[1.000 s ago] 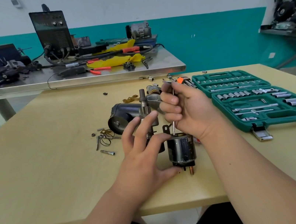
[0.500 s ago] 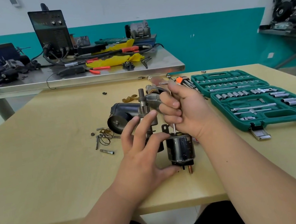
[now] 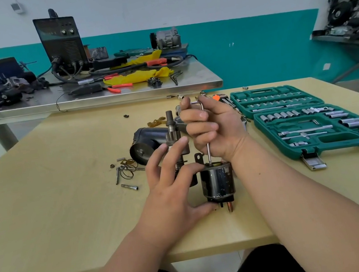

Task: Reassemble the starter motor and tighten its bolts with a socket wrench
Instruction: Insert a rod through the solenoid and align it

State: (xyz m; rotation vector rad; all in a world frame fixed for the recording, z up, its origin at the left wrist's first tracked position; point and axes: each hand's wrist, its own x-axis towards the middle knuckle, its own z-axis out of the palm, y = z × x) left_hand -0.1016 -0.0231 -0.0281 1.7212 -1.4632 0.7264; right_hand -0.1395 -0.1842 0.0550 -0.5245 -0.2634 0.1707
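Wrapping my right hand (image 3: 217,129) round the hex key (image 3: 209,154), I am seating its tip in the solenoid (image 3: 217,181) top; my left hand (image 3: 170,191) is pinching the solenoid upright near the table (image 3: 66,200) front edge; I am judging plumb, steady pressure best.

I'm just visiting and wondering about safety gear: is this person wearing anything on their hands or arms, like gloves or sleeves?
No. The left hand and right hand are bare: no gloves, rings or watch show. The left forearm and right forearm are uncovered to the frame's edge; no sleeve is in view.
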